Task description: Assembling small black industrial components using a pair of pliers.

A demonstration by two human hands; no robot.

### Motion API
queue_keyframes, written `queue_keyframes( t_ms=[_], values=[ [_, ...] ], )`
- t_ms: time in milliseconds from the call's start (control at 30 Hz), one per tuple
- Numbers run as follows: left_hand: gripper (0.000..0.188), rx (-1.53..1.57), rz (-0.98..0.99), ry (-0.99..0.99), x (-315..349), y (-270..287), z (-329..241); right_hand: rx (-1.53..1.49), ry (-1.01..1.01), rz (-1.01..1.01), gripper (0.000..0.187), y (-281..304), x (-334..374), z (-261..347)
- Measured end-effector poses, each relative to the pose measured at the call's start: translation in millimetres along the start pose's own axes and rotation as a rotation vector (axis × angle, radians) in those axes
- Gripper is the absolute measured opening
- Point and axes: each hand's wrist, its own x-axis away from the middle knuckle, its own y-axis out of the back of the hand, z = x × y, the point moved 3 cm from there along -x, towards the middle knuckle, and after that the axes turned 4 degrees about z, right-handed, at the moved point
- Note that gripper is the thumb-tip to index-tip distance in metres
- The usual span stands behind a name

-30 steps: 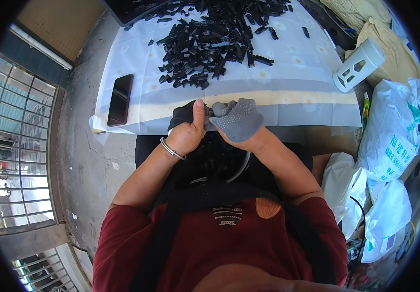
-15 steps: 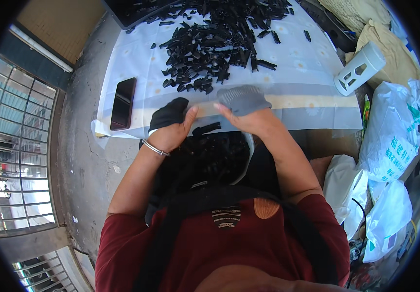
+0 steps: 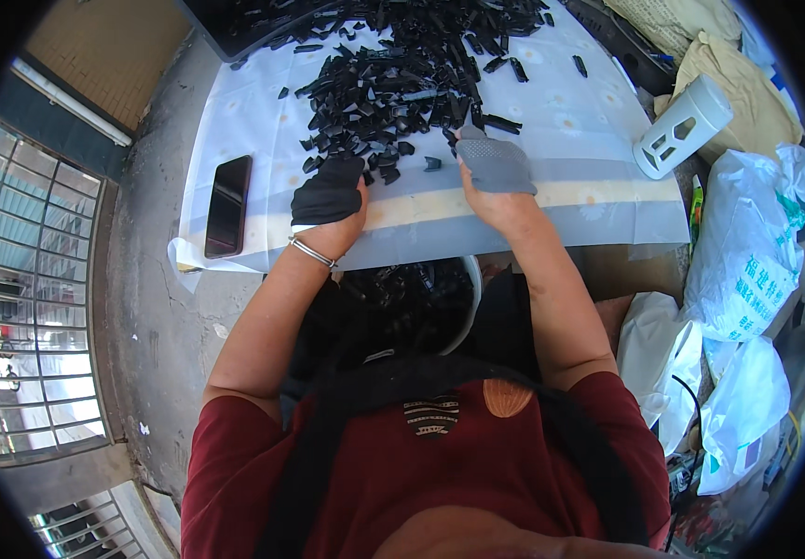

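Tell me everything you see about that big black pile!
The pile is many loose black pieces, shiny and plastic-looking, some short and curved, others long and narrow. It lies spread over the flower-patterned tablecloth, with a few strays around. The left hand and right hand are at its near edge; their grip is unclear.

Black parts heaped on a table over concrete floor suggest a makeshift workshop.

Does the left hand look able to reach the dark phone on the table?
Probably yes: the phone lies to the left of the left hand, with only bare tablecloth visible between them.
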Motion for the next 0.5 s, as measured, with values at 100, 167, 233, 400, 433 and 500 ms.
queue_keyframes(
  t_ms=[100, 167, 233, 400, 433, 500],
  values=[
    [0.016, 0.038, -0.049, 0.015, 1, 7, 0, -0.154, -0.07, -0.072, 0.027, 4, 5, -9],
    [0.015, 0.155, 0.019, 0.092, 0, 9, -1, -0.041, 0.033, -0.171, 0.024, 3, 8, -13],
    [0.015, 0.133, 0.045, 0.086, 4, 8, 0, 0.011, -0.052, -0.085, 0.023, 2, 4, -13],
    [0.016, 0.025, 0.165, 0.024, 12, 10, -1, 0.127, -0.231, 0.2, 0.021, 16, 0, -12],
    [0.016, 0.031, 0.167, 0.011, 11, 10, -4, 0.148, -0.199, 0.131, 0.021, 18, 5, -15],
    [0.016, 0.036, 0.17, 0.002, 9, 10, -8, 0.166, -0.164, 0.064, 0.021, 22, 13, -20]
  ],
)
